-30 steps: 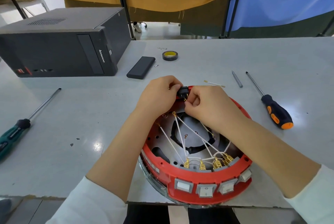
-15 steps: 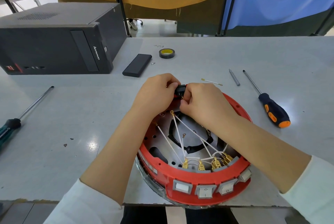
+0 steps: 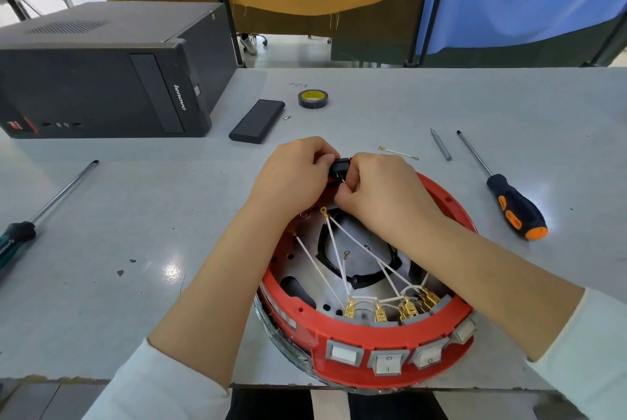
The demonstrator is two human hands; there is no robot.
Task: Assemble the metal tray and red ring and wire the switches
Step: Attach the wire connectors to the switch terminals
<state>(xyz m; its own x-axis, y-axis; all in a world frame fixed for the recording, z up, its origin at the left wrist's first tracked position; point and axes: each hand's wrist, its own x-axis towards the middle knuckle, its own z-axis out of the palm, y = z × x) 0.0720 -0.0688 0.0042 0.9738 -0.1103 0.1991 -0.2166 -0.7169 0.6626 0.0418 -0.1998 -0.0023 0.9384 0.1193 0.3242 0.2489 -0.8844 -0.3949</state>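
Note:
A red ring (image 3: 342,334) sits on a round metal tray (image 3: 305,267) at the table's near edge. Several grey rocker switches (image 3: 386,362) fill its front wall, and white wires (image 3: 334,246) with brass terminals (image 3: 380,312) run across the inside. At the ring's far rim a small black switch (image 3: 339,166) is held between both hands. My left hand (image 3: 291,178) grips it from the left. My right hand (image 3: 380,195) pinches at its underside, where a brass terminal shows between the fingers.
A black computer case (image 3: 101,80) lies at the back left, with a black power bank (image 3: 258,121) and a tape roll (image 3: 312,99) beside it. A green-handled screwdriver (image 3: 30,219) lies left, an orange-black one (image 3: 509,202), a metal bit (image 3: 440,144) and a loose wire (image 3: 398,152) right.
Both hands stay on the black switch at the far rim, with the right fingers shifting slightly under it. The camera has tilted a little.

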